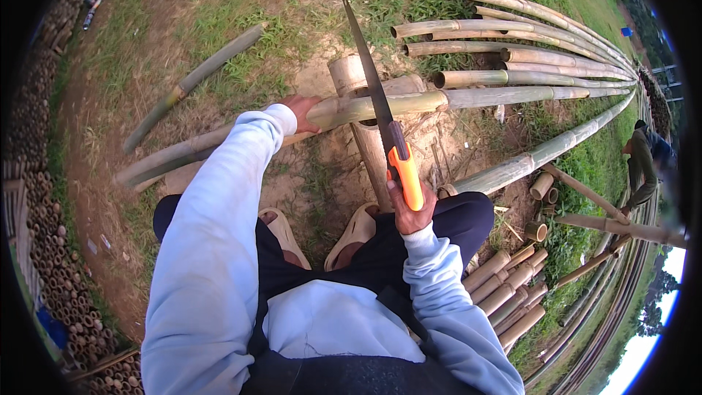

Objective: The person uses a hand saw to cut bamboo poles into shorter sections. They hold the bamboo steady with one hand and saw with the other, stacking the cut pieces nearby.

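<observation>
My right hand [411, 212] is wrapped round the orange-and-black handle of a hand saw [374, 80]. The long dark blade points away from me and lies across a greenish bamboo pole [417, 102]; whether its teeth have entered the pole I cannot tell. To the left of the blade, my left hand [301, 113] grips the same pole, its fingers partly hidden behind the sleeve and the pole. Under the pole stand short, thick bamboo supports [371, 161], one of them upright just beyond it. The pole stretches left past my forearm and far to the right.
Several long bamboo poles [512, 27] lie fanned out at the far right. A loose bamboo length [197, 77] rests on the ground to the left. Short cut pieces [504, 296] are piled by my right knee. Another person [643, 164] bends over at the right edge.
</observation>
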`<state>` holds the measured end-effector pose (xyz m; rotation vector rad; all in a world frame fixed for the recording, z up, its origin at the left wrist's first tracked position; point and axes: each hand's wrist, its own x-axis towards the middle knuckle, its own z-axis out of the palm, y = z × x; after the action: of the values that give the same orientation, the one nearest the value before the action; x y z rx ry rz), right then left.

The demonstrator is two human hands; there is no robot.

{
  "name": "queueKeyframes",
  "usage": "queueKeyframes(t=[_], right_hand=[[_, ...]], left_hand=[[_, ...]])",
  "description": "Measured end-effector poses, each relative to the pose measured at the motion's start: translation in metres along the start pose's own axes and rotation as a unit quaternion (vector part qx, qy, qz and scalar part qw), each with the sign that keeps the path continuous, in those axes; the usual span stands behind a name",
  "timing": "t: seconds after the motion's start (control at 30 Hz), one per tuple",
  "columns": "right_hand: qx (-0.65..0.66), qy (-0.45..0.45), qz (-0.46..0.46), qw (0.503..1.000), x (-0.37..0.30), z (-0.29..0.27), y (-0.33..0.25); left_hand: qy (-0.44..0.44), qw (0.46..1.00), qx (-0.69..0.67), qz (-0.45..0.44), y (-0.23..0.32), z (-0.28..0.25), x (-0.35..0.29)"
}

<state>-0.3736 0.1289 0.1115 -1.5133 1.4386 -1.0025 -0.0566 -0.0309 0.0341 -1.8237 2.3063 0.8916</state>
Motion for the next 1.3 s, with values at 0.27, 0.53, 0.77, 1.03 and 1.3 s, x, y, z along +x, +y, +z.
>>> queueKeyframes(t=[0.27, 0.53, 0.77, 1.03, 1.3], right_hand=[[-0.031, -0.038, -0.019, 0.999, 0.001, 0.009, -0.005], [-0.025, -0.037, 0.012, 0.999, -0.010, 0.015, -0.012], [0.053, -0.023, 0.064, 0.996, -0.044, 0.037, -0.006], [0.074, -0.028, 0.078, 0.994, -0.056, 0.067, -0.004], [0.046, -0.028, 0.009, 0.999, -0.047, 0.077, -0.016]], left_hand=[[-0.036, 0.998, 0.027, -0.054, 0.007, -0.005, 0.002], [-0.031, 0.999, 0.015, -0.037, 0.004, -0.009, -0.008], [-0.009, 0.998, 0.035, -0.045, -0.036, -0.004, -0.038], [0.028, 0.998, 0.034, -0.054, -0.022, -0.005, -0.043], [-0.022, 0.993, 0.046, -0.105, -0.016, -0.012, -0.038]])
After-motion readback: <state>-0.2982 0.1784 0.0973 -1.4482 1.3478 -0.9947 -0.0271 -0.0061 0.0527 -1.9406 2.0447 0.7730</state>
